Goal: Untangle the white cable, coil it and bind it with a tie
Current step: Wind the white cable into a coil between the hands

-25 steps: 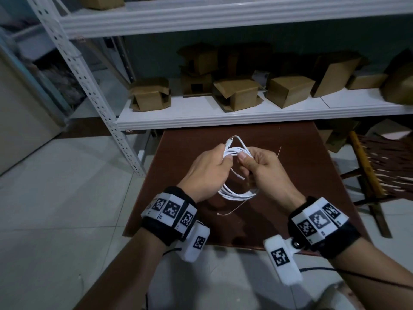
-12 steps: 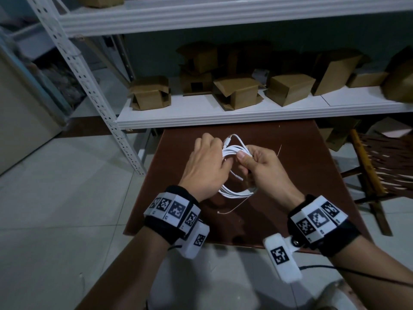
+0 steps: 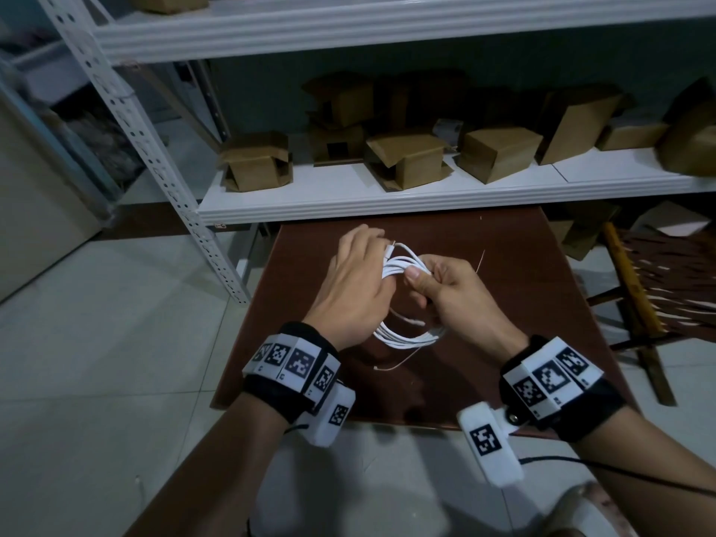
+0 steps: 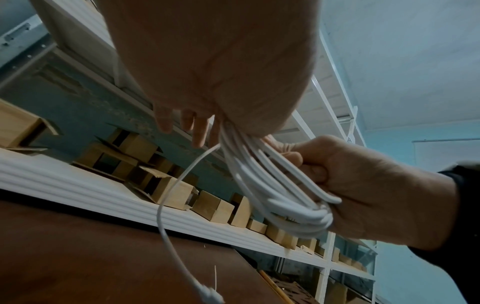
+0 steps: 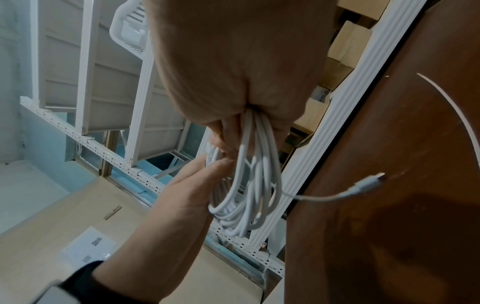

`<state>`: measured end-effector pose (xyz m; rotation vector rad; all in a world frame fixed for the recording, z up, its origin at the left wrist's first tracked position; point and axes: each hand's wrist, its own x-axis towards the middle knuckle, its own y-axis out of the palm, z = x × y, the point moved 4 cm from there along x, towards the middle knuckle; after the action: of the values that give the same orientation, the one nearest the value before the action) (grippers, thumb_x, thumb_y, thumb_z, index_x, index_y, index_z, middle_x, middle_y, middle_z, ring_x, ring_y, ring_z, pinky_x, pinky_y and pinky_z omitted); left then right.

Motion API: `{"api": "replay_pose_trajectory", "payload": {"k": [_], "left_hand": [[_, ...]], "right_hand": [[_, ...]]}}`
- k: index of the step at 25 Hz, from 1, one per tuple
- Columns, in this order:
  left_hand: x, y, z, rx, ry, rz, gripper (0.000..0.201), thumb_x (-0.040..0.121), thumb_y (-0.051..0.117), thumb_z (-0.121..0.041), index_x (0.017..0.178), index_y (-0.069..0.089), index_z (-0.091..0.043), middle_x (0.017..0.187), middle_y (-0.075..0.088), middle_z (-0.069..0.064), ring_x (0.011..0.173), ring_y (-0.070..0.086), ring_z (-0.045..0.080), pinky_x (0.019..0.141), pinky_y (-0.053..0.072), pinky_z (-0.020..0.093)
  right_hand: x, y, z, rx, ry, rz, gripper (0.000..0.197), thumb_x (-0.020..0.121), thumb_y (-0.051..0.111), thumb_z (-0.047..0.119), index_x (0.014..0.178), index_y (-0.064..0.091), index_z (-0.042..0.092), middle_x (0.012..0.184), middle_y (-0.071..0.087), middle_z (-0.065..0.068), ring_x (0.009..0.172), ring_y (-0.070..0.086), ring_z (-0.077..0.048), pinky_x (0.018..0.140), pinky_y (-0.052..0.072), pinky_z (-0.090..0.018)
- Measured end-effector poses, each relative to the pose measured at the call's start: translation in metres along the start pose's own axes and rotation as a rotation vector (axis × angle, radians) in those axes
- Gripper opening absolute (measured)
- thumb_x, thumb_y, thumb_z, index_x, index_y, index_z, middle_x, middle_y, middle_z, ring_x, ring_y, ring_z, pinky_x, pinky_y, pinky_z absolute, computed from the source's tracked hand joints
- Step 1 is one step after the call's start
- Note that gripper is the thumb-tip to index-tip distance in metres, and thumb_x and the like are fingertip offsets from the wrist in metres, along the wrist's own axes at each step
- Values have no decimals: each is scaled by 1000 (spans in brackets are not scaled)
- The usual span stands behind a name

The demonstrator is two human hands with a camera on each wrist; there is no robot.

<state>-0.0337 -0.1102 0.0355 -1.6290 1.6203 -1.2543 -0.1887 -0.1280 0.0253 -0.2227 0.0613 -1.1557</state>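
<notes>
coil (image 3: pixel 407 335) loops are pinched at the top in the right hand (image 3: pixel 453 292), thumb pressed over the bundle; the left hand (image 3: pixel 348 288) lies against the same loops with fingers extended and relaxed, clamping nothing. the pinch should be kept firm so that no loop slips while the loose plug end (image 5: pixel 374 179) is tucked in. the white cable is held above the brown desk (image 3: pixel 523 265), gathered in several even turns. a thin white tie (image 3: pixel 480 260) lies just right of the hands, unused.

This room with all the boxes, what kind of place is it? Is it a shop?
Probably a storeroom or small stockroom, not a shop front. White metal shelving holds plain cardboard boxes, some of them open, and a bare brown table stands on a tiled floor.
</notes>
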Motion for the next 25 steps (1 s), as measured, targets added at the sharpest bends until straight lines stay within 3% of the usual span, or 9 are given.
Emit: {"api": "replay_pose_trajectory", "payload": {"k": [2, 5, 9, 12, 14, 16, 17, 21, 25], "left_hand": [[-2, 2, 0, 19, 16, -17, 35, 99, 48, -22, 131, 49, -8, 141, 47, 8, 140, 35, 25, 113, 39, 48], [-3, -2, -4, -13, -35, -16, 11, 103, 47, -26, 102, 41, -17, 105, 49, 1, 110, 45, 23, 92, 45, 43], [-2, -4, -5, -127, -116, 19, 16, 106, 47, -29, 99, 36, -21, 89, 58, 3, 82, 57, 26, 70, 40, 38], [-3, -5, -10, -338, -126, 12, 11, 106, 51, -22, 97, 45, -17, 73, 67, -3, 69, 65, 14, 64, 46, 32], [1, 0, -8, -588, -135, 17, 13, 105, 54, -19, 97, 50, -9, 65, 64, 0, 59, 62, 18, 64, 51, 36], [4, 5, -11, -884, -152, 84, 18, 103, 55, -18, 103, 52, 0, 66, 54, 16, 53, 52, 18, 62, 52, 38], [4, 8, -13, -998, -176, 123, 19, 105, 54, -17, 105, 52, 2, 67, 50, 16, 52, 49, 17, 60, 53, 37], [-2, 9, -25, -1290, -363, 173, 33, 112, 44, -26, 85, 50, -8, 51, 36, -1, 45, 43, 14, 50, 45, 27], [-6, 17, -25, -1670, -604, 196, 41, 111, 43, -33, 76, 46, -11, 48, 28, -7, 38, 31, 5, 38, 34, 18]], "right_hand": [[0, 0, 2, 3, 5, 3, 41, 110, 52, 19, 69, 52, 13, 51, 47, 6, 39, 35, -7, 40, 28, -18], [2, -1, 0, 14, 7, 8, 39, 110, 53, 21, 72, 53, 13, 55, 47, 2, 40, 36, -11, 40, 29, -21], [2, -1, 2, 35, -15, -6, 37, 110, 52, 20, 76, 55, 6, 58, 49, -1, 42, 38, -10, 42, 31, -21], [0, -2, 10, 44, -30, -18, 38, 110, 50, 15, 73, 56, 12, 55, 54, 7, 43, 40, -7, 42, 31, -18], [-2, -4, 17, 44, -27, -36, 36, 111, 48, 13, 75, 55, 12, 54, 53, 8, 41, 42, -4, 41, 30, -17], [-3, -6, 20, 72, -22, -69, 38, 111, 46, 11, 74, 55, 13, 57, 50, 0, 41, 48, -4, 42, 32, -17], [-3, -7, 20, 77, -26, -83, 39, 111, 46, 11, 74, 55, 14, 59, 49, -4, 44, 50, -8, 43, 33, -19], [2, -7, 12, 32, -17, -100, 36, 110, 48, 13, 76, 60, 15, 61, 47, -2, 46, 39, -6, 43, 30, -18], [3, -5, 9, 35, -10, -78, 36, 110, 48, 13, 78, 63, 15, 59, 48, 1, 43, 37, -3, 43, 29, -16]]}}
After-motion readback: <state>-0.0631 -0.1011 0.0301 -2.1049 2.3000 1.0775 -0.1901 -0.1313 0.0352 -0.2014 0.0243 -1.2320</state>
